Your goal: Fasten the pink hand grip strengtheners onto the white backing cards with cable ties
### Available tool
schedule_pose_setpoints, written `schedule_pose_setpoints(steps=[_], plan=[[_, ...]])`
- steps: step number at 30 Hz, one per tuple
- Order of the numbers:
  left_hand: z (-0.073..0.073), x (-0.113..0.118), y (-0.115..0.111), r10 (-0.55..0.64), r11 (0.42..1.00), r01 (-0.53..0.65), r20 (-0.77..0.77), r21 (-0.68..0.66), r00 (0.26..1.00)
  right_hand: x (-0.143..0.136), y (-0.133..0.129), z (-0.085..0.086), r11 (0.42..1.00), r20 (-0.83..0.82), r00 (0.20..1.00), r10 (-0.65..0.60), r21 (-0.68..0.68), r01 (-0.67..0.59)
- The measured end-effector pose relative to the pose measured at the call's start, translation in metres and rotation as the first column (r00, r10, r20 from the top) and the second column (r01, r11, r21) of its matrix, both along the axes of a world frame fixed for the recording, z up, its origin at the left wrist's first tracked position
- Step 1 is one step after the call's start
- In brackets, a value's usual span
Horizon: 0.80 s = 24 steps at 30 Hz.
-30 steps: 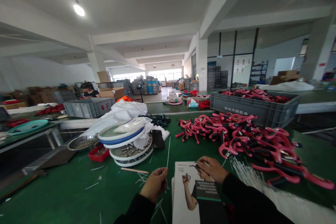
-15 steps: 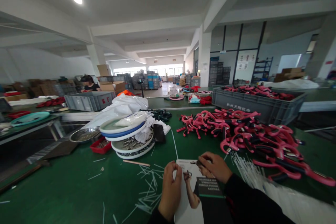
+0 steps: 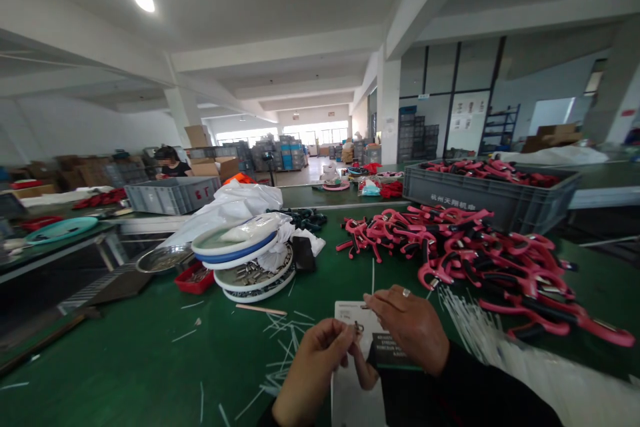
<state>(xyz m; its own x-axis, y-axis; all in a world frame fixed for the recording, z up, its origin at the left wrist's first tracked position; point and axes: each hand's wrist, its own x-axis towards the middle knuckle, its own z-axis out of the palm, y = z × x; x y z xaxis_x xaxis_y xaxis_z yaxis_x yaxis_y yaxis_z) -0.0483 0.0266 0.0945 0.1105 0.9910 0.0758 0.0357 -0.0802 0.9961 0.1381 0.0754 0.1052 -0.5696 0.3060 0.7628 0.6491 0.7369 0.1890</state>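
A printed packaging card [image 3: 353,400] lies in front of me, with a picture of a forearm and a dark text panel. My left hand [image 3: 320,353] is at its left edge, thumb and fingers pinched together; what lies between them is too small to make out. Over the card's upper right part rests my right hand [image 3: 413,330], fingers extended and fairly flat, a ring on one finger. A thin white strip [image 3: 373,275] sticks up past the card's top edge by the right fingertips; whether either hand holds it is unclear.
Pink-and-black hand grips [image 3: 460,247] are heaped at the right, before a grey crate [image 3: 493,197] of more. A bundle of white strips [image 3: 540,373] lies right of the card. Stacked round trays [image 3: 233,257], a red bin [image 3: 194,282] and a metal bowl [image 3: 163,260] stand left.
My right hand has turned and flattened over the card, moving left. My left hand has closed into a pinch, its fingertips further over the card. The white strip has shifted right.
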Motion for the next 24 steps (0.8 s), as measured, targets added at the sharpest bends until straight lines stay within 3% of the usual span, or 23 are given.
schedule_pose_setpoints(steps=[2, 3, 5, 6, 7, 8, 10, 12, 15, 19, 24], plan=[[-0.002, -0.022, 0.003, 0.172, 0.985, -0.169, -0.196, 0.032, 0.965, 0.007, 0.001, 0.0, 1.0, -0.035, 0.999, 0.001, 0.021, 0.0], [-0.004, -0.034, 0.005, 0.318, 0.948, -0.302, -0.341, 0.099, 0.885, 0.01, 0.0, 0.001, 1.0, -0.037, 0.999, 0.002, 0.025, -0.001], [-0.01, -0.054, 0.01, 0.596, 0.793, -0.524, -0.57, 0.31, 0.566, 0.014, -0.004, 0.002, 0.999, -0.027, 1.0, 0.015, 0.029, -0.014], [-0.014, -0.06, 0.011, 0.654, 0.737, -0.553, -0.615, 0.388, 0.44, 0.016, -0.007, 0.001, 0.999, -0.023, 0.999, 0.024, 0.032, -0.023], [-0.018, -0.061, 0.012, 0.636, 0.754, -0.52, -0.647, 0.402, 0.42, 0.017, -0.01, 0.0, 0.999, -0.023, 0.999, 0.033, 0.036, -0.032], [-0.022, -0.059, 0.012, 0.571, 0.809, -0.461, -0.67, 0.364, 0.474, 0.018, -0.012, -0.002, 0.998, -0.026, 0.999, 0.041, 0.039, -0.04], [-0.029, -0.045, 0.011, 0.327, 0.943, -0.275, -0.658, 0.186, 0.678, 0.02, -0.016, -0.008, 0.998, -0.05, 0.997, 0.053, 0.047, -0.05], [-0.034, -0.026, 0.009, 0.159, 0.987, -0.14, -0.587, 0.078, 0.794, 0.021, -0.018, -0.014, 0.998, -0.075, 0.996, 0.051, 0.044, -0.048], [-0.036, -0.007, 0.01, 0.133, 0.991, -0.114, -0.494, 0.069, 0.859, 0.025, -0.021, -0.02, 0.999, -0.063, 0.997, 0.05, 0.012, -0.049], [-0.034, -0.01, 0.014, 0.089, 0.995, -0.1, -0.284, -0.024, 0.955, 0.027, -0.028, -0.026, 0.997, -0.076, 0.996, 0.036, -0.063, -0.041], [-0.036, -0.02, 0.013, 0.197, 0.975, -0.213, -0.181, -0.069, 0.963, 0.03, -0.037, -0.041, 0.977, -0.088, 0.996, 0.034, -0.205, -0.051]])
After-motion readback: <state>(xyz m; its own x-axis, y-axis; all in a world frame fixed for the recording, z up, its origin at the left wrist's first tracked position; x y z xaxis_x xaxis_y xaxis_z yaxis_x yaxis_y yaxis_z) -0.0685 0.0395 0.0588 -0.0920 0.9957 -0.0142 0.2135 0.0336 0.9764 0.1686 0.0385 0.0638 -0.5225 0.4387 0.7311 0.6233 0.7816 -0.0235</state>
